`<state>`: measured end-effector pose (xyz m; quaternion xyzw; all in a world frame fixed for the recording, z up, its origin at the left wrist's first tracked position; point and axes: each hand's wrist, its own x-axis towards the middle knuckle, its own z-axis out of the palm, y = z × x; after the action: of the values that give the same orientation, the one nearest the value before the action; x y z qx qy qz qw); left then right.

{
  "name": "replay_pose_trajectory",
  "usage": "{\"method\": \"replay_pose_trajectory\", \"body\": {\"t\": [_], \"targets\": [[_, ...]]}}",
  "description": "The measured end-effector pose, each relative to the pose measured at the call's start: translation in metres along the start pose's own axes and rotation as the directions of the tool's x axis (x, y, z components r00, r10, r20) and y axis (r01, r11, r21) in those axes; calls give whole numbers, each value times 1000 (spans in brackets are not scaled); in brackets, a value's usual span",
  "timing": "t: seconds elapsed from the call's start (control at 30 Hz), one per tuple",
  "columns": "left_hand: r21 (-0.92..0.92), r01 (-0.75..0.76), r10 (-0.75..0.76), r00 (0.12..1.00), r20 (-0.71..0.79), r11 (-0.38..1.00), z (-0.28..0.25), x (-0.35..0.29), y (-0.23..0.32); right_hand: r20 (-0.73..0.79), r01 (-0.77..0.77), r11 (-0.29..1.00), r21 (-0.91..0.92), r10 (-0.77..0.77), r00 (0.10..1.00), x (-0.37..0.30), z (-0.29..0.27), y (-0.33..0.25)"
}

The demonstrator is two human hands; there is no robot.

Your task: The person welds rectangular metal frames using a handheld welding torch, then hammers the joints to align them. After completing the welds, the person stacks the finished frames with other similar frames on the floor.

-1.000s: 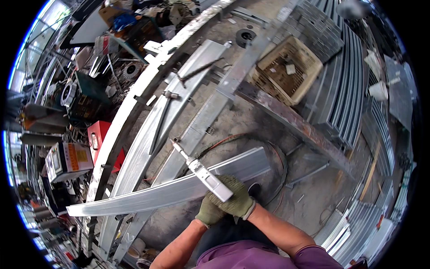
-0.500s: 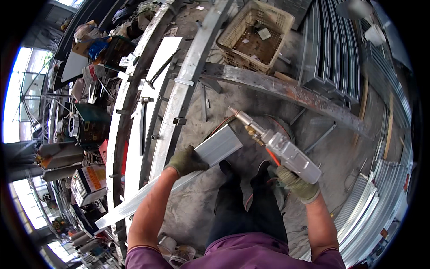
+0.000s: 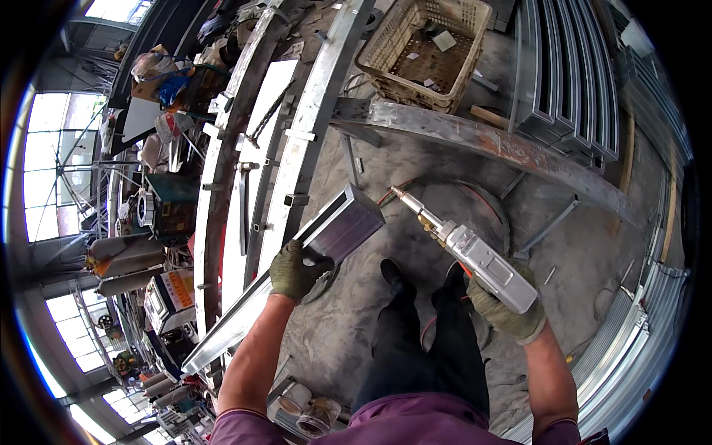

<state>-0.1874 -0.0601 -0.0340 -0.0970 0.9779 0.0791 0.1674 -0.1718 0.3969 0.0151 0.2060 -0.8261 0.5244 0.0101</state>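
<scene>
My left hand (image 3: 293,273), in a green work glove, grips a long silver metal channel (image 3: 347,231) by its edge. The channel slants from the lower left toward the middle, and its hollow side shows at the upper end. My gloved right hand (image 3: 509,310) is wrapped round the rear of a silver welding gun (image 3: 480,256) with a narrow metal nozzle and brass fittings. The nozzle points up and left, just right of the channel's end and apart from it. My right fingers are partly hidden under the gun's body.
A steel frame (image 3: 297,159) with small brackets stands at left, joined to a rusty crossbeam (image 3: 512,148). Beyond it sits a beige plastic crate (image 3: 371,65). Stacked metal profiles (image 3: 567,81) lie at right. A hose (image 3: 508,222) coils on the floor. Buckets (image 3: 319,417) stand near my legs.
The channel has rolled in my left hand, so its hollow side now shows, and its end has shifted slightly left. The welding gun stays in my right hand, a little farther right.
</scene>
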Motion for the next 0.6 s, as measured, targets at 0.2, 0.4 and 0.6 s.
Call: {"method": "replay_pose_trajectory", "body": {"t": [0.2,0.4,0.6], "targets": [[26,10,-9,999,-38,1000,-9,12,8,54,-240,932,271,235,971,10,29,25],[69,93,-97,994,52,993,-20,14,16,26,-152,941,302,151,988,29,46,50],[37,61,-61,998,-11,997,-10,5,16,61,-176,891,417,166,984,41,54,63]]}}
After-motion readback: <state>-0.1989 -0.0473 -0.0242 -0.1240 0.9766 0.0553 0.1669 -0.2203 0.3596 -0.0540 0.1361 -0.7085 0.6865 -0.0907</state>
